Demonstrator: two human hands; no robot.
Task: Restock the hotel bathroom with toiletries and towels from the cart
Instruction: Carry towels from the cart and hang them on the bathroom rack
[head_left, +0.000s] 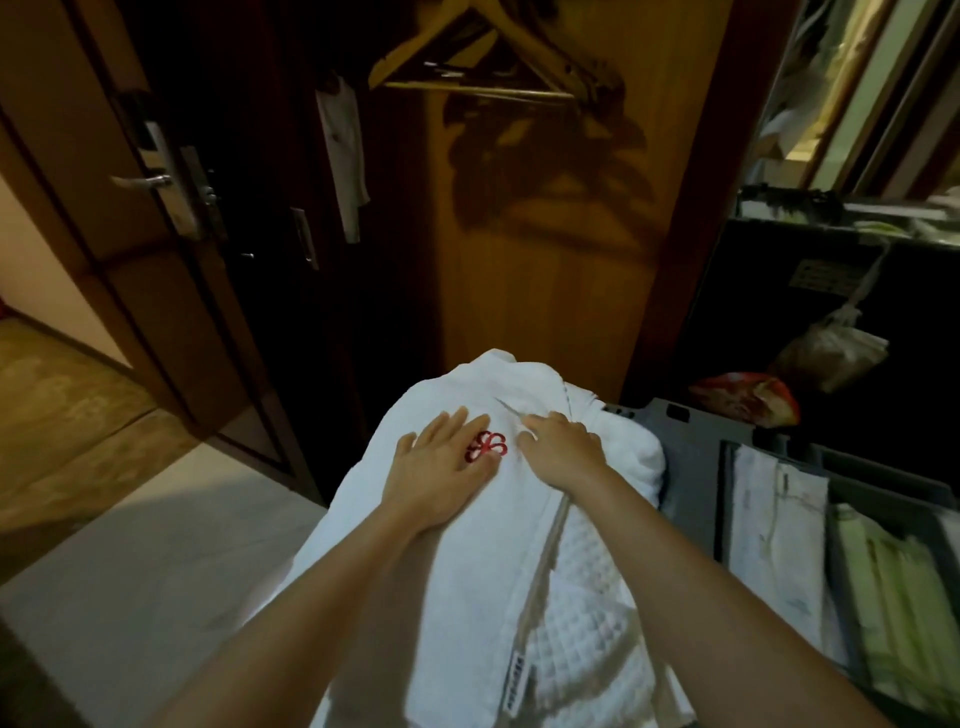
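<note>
A pile of white folded towels (467, 561) lies in front of me at the left end of the grey cart (691, 499). The top towel carries a red flower emblem (485, 446). My left hand (441, 462) rests flat on it, fingers spread, partly over the emblem. My right hand (558, 447) lies just right of the emblem, its fingers curled on a fold of the towel. A waffle-weave white cloth (582, 623) sits under my right forearm.
The cart's tray at right holds white packets (774, 525) and pale green packets (893, 597). A red-and-orange bag (743, 397) and a tied brown bag (826, 358) sit behind. Wooden hangers (483, 62) hang ahead in a wardrobe. An open door (156, 197) stands left.
</note>
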